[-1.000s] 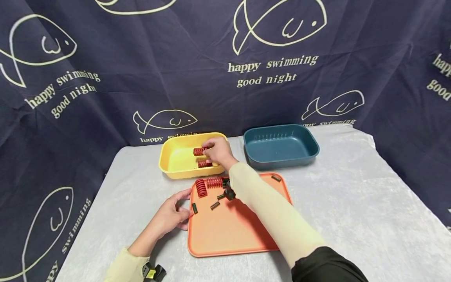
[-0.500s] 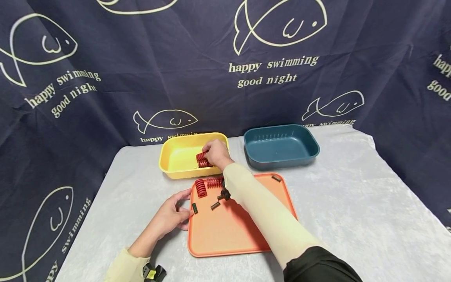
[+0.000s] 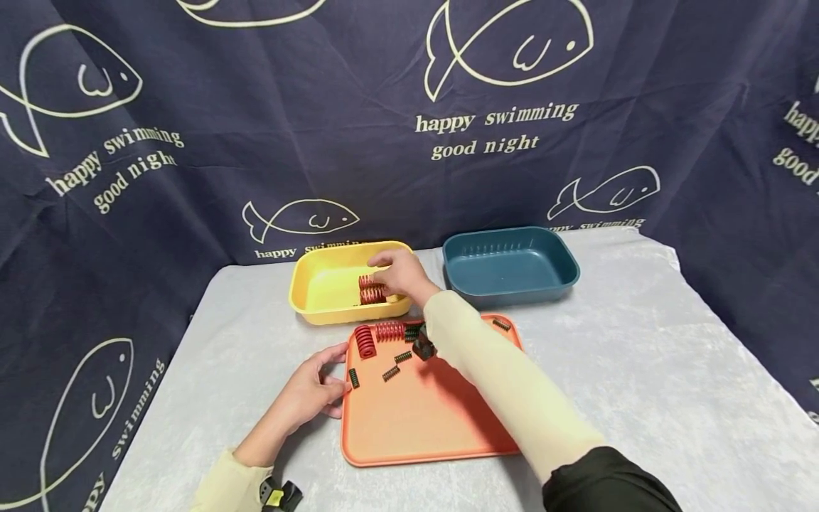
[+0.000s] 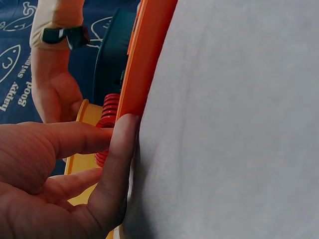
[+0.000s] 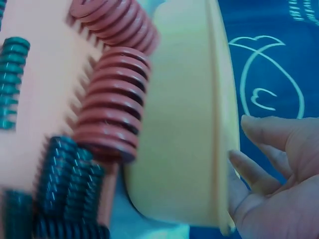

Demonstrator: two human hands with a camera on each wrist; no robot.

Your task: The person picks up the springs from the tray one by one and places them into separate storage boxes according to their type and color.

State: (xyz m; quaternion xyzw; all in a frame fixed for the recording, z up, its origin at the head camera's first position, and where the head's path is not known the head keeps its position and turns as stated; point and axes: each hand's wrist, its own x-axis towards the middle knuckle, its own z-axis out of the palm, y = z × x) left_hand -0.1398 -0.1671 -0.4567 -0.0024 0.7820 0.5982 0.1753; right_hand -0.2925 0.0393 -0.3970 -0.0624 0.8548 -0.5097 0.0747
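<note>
My right hand [image 3: 406,276] hangs over the right part of the yellow bin [image 3: 313,313], its fingers parted and holding nothing. Just below them, two red coil springs [image 3: 372,295] lie side by side in the bin, partly hidden by the hand. At the left rim of the orange tray [image 3: 422,427], my left hand [image 3: 310,387] holds the edge with fingers and thumb. In the left wrist view a red spring [image 4: 110,103] shows beyond those fingers [image 4: 119,159]. Two more red springs [image 3: 365,342] lie in the tray's far left corner.
Several small dark springs [image 3: 391,373] are scattered on the tray, one [image 3: 502,324] at the far right corner. A blue bin [image 3: 512,274] stands to the right of the yellow one. Behind both hangs a dark fish-print cloth [image 3: 358,142].
My right hand has lowered a red spring beside the other in the yellow bin, let go of it and drawn back slightly right. The left hand has stayed at the tray's rim.
</note>
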